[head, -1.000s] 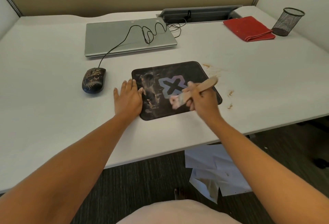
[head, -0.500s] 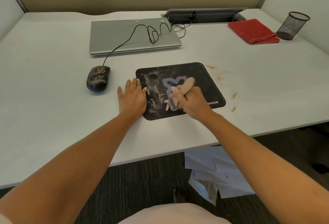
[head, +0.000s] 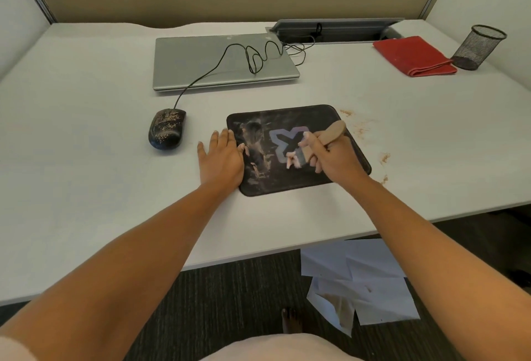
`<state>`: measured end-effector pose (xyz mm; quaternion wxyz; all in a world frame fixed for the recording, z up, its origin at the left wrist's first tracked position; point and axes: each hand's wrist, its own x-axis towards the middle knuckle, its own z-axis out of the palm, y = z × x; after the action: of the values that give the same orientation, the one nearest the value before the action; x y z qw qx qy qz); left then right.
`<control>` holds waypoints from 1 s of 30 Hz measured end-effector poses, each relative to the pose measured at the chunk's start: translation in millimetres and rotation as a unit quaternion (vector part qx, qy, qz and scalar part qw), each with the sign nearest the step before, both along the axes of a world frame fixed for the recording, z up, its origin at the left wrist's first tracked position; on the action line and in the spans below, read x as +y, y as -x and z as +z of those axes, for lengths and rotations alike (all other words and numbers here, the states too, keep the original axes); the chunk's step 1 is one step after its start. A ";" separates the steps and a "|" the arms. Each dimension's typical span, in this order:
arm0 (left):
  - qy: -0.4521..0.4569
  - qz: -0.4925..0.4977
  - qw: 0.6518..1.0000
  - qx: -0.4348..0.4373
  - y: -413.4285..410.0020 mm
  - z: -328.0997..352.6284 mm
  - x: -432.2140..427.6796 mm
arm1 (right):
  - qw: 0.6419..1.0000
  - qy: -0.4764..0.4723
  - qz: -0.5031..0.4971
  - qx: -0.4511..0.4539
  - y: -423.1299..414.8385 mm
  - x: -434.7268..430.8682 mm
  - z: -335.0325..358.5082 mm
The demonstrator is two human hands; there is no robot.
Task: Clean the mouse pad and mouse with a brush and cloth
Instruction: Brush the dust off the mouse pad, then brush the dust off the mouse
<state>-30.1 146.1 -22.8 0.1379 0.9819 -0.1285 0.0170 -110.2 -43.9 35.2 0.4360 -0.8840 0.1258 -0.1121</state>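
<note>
On a white desk, we find the black mouse at the left, its back speckled with tan grit and its cable trailing to the far side across a closed laptop. Just right of the mouse, but apart from it, the left hand lies flat, fingers straight and grasping nothing, its palm on the desk and its thumb-side edge on the left border of the mouse pad. The pad sits mid-desk toward the near edge, smeared with pale dust over its left half, while the printed emblem at its centre looks largely swept. Over that emblem the right hand has its fingers curled round the wooden handle of the brush. The brush's long axis slants from the handle tip at far right down to the bristles at near left, and the bristles meet the pad just right of the smeared patch. We judge that the dirt left on the pad lies to the left of the bristles, toward the bracing hand, so the coming strokes must start there and run right, where tan crumbs already dot the desk beside the pad's right edge. The mouse, uncleaned by the look of it, sits well left of the brush, nearer the left hand. The folded red cloth waits at far right beside a mesh cup, nearer the right hand
</note>
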 end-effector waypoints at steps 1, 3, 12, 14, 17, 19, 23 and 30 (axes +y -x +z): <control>0.002 0.000 1.000 -0.002 -0.1 -0.4 -0.2 | 0.999 -0.020 0.026 0.000 3.0 7.5 -0.6; 0.005 -0.001 1.000 -0.005 -0.5 -0.6 0.0 | 0.995 -0.053 0.082 -0.004 9.2 24.7 -1.4; -0.002 -0.022 1.000 -0.001 0.6 4.1 4.5 | 0.982 -0.162 0.092 -0.006 16.3 51.8 10.6; -0.007 -0.039 0.999 -0.009 0.2 6.2 10.1 | 0.982 -0.179 0.051 -0.016 12.6 53.2 11.2; -0.007 -0.057 0.998 -0.029 -0.9 11.7 27.1 | 0.977 -0.213 0.001 -0.015 5.4 59.4 14.0; 0.014 -0.053 0.997 -0.052 -5.2 16.7 43.1 | 0.971 -0.238 -0.017 -0.003 -2.7 66.7 17.2; 0.093 -0.039 0.993 -0.064 -12.6 24.8 80.6 | 0.972 -0.228 -0.047 0.014 -18.1 82.8 22.2; 0.233 0.030 0.971 -0.050 -68.2 43.3 149.0 | 0.964 -0.265 0.026 -0.009 -97.8 116.0 44.7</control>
<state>38.1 295.1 20.5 0.3558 0.9240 -0.0986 0.0996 -12.4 72.1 79.9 0.6588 -0.7385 0.1245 -0.0710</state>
